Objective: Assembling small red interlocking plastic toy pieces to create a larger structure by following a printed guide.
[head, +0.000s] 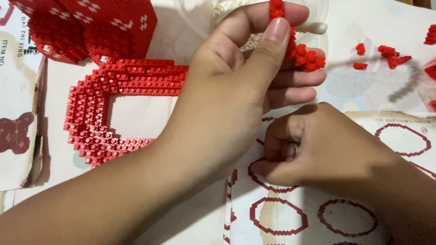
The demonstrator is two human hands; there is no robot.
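The thumb and the fingers of the left hand (236, 77) are pinched around a small curved strip of red plastic micro building blocks (302, 52), which sits at the fingertips, at about 1 o'clock from the middle of the view, in front of a clear round plastic container (200, 13) with white pieces. The right hand (313, 149), at about 4 o'clock, is curled into a loose fist with its fingertips pressed on a paper instruction sheet with dark red ring drawings (408, 136); I cannot tell if it holds something. At 9 o'clock lies an open red frame of stacked small bricks (113, 81), at 11 o'clock a big red block model with white patterns (104, 22), and at 2 o'clock some loose red brick pieces (386, 54).
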